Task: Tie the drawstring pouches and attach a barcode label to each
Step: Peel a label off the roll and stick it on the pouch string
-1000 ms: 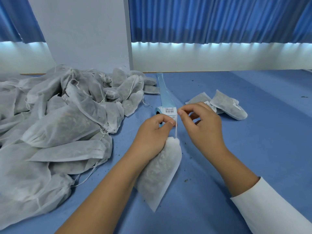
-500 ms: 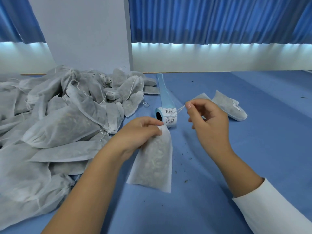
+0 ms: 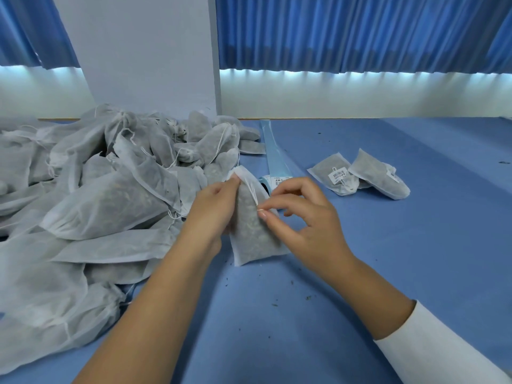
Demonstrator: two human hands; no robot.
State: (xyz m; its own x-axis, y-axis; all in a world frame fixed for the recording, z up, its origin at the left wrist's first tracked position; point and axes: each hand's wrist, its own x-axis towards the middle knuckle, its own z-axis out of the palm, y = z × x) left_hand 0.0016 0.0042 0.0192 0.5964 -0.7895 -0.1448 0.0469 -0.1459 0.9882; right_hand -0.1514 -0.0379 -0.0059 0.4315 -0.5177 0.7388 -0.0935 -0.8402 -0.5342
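I hold one pouch (image 3: 252, 234) upright at the middle of the blue table (image 3: 415, 245). I cannot tell whether its bottom edge touches the cloth. My left hand (image 3: 213, 206) pinches its white top hem, with the fingers curled round the neck. My right hand (image 3: 304, 217) pinches the drawstring (image 3: 253, 194) between thumb and forefinger, and its other three fingers are spread loose.

Two finished pouches lie at two o'clock from it, touching each other. The left one (image 3: 327, 170) shows one barcode label (image 3: 337, 176). The right one (image 3: 374, 180) carries a white tag (image 3: 393, 177) too small to read.

One label roll (image 3: 273, 184) sits just behind my hands at twelve o'clock, mostly hidden by the pouch and my right fingers. Its pale-blue backing strip (image 3: 273, 153) runs away toward twelve.

From eight to eleven o'clock lies a heap of pouches (image 3: 97, 203). They overlap too much to count, and the picture's left edge cuts the heap off. Dark crumbs (image 3: 274, 304) lie scattered at six o'clock, too small to identify.
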